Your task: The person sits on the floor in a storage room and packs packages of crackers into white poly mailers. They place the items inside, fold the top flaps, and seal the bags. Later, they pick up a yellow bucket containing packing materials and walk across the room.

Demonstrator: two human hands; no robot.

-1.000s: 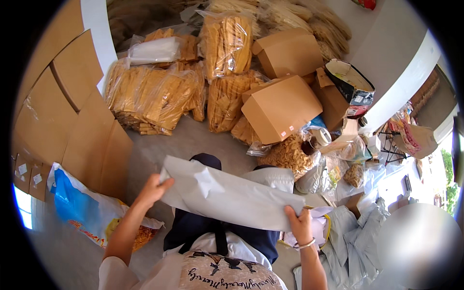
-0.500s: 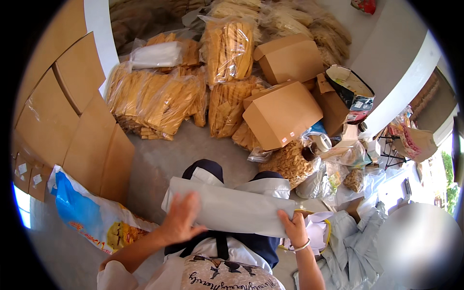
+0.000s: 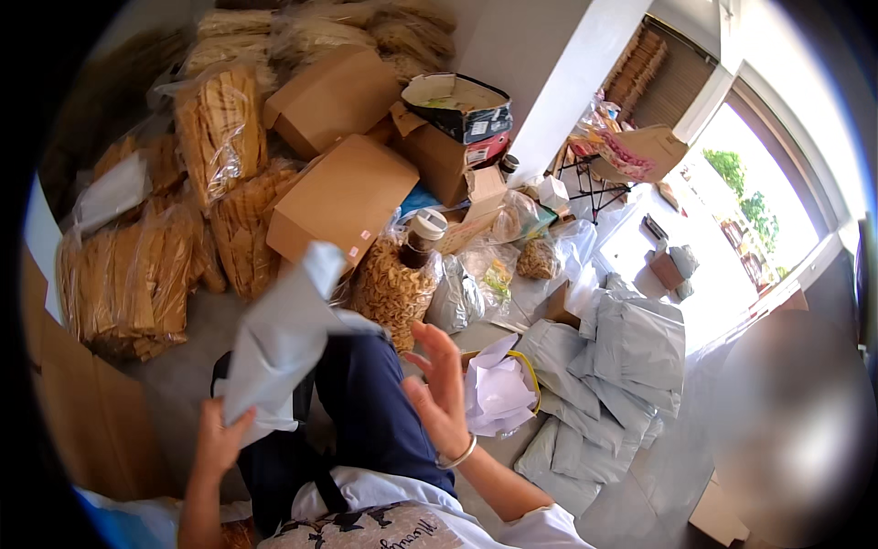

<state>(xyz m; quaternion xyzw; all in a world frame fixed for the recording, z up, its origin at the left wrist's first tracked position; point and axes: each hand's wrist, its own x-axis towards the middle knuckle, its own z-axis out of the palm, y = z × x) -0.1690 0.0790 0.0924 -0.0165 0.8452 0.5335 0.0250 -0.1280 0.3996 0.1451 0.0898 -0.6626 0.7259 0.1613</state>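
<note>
From my remote seat I have the grey bag point(image 3: 279, 343) in the left hand point(image 3: 219, 437), its near end clamped between thumb and fingers. It rises from that grip above the left thigh, tilting away and to the right, with its far end bent over and blurred by motion. I judge it light and soft: the thin, smooth skin folds under its own weight, so I expect it to slip if pinched loosely and crumple if pushed. It does not look fragile, though a hard tug on one corner might stretch it. I cannot tell whether anything is inside. I would trust a full pinch on the near edge, where the left fingers are, and a second hold on the far edge to pull it flat; the middle would probably just buckle.

The right hand point(image 3: 436, 393) is to the right of the grip, near the bag but not touching it, fingers spread and holding nothing. A bracelet point(image 3: 457, 455) circles that wrist. Under the bag and between the hands are the dark trousers point(image 3: 375, 389).

Just right of the right hand, papers point(image 3: 498, 389) fill a yellow-rimmed basket point(image 3: 534, 371), with grey parcels point(image 3: 599, 384) piled beyond. Ahead of the grip I see a clear sack point(image 3: 386, 291) of tan pieces, a jar point(image 3: 423, 238), cartons point(image 3: 343, 201) and wrapped bundles point(image 3: 222, 137).
</note>
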